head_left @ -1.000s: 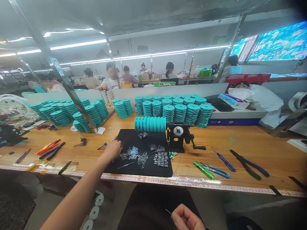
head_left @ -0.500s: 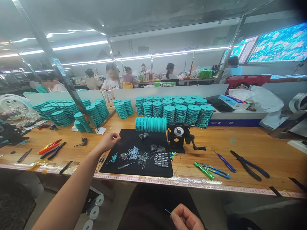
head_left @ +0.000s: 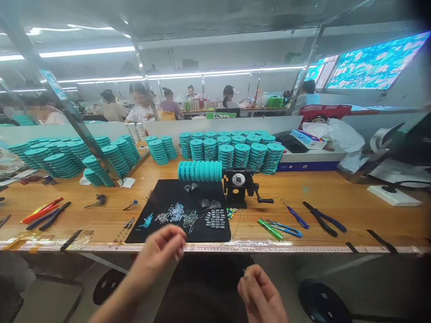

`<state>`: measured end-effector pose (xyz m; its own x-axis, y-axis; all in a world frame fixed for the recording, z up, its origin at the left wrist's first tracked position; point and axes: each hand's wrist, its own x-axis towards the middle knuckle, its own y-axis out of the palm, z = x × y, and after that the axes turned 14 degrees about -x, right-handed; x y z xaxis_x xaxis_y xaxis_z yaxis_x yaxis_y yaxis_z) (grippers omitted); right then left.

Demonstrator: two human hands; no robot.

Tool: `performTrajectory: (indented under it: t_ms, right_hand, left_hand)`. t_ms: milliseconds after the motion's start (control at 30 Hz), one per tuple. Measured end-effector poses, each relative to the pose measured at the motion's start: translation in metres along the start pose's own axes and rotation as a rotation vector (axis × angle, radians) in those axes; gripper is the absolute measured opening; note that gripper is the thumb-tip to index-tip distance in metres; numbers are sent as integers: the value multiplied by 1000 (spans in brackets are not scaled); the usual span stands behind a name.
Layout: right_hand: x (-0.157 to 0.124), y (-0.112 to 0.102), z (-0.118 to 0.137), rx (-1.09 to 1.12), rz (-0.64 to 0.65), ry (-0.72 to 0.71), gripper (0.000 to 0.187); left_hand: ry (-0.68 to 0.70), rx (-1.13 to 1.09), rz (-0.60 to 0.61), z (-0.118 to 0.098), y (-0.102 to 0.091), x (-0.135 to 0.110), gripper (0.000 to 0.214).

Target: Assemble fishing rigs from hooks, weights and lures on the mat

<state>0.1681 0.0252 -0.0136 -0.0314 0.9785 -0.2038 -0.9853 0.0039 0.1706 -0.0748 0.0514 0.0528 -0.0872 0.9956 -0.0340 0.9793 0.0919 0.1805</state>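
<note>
Black matting, a mat [head_left: 168, 190] on the desk [head_left: 323, 188], carries small heaps in the head view: turquoise slivers [head_left: 147, 220] at the left, then silver bits [head_left: 162, 218], pale pieces [head_left: 176, 212], metal pins [head_left: 190, 219] and grey cylinders [head_left: 215, 218] toward the right; its near edge is partly covered by the left hand [head_left: 164, 251], which half a second ago was at the mat's far left corner; it has come near and right, fingers curled and blurred, and I cannot tell whether they pinch anything; the right hand [head_left: 261, 294] has risen a little on the near side of the desk edge, thumb and finger closed on a thin pale piece [head_left: 244, 270], of which only a short tip shows where a longer length stuck out before. The two hands are now much closer, though apart; I judge that the work has passed from the mat to the space between them; unchanged are the turquoise spools [head_left: 205, 171] lined up on the cranked device [head_left: 237, 190] at the far right of the mat, with no hand near its handle [head_left: 266, 200].
</note>
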Motion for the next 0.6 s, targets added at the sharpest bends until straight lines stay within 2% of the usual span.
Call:
performTrajectory:
  t_ms: [67, 133, 233, 467, 600]
  right_hand:
    - [-4, 7, 2, -96, 25, -121, 38]
    - [-8, 14, 1, -205, 58, -236, 35]
    - [-12, 17, -3, -286, 73, -322, 34]
    - [-11, 10, -8, -289, -164, -230, 34]
    - [-12, 14, -23, -422, -86, -201, 38]
  left_hand:
    - [-178, -226, 50, 36, 29, -25, 34]
    - [-289, -348, 38, 64, 51, -42, 40]
    - [-359, -402, -23, 87, 67, -55, 44]
    - [-305, -375, -85, 102, 72, -60, 40]
    - [-313, -367, -117, 99, 76, -60, 39]
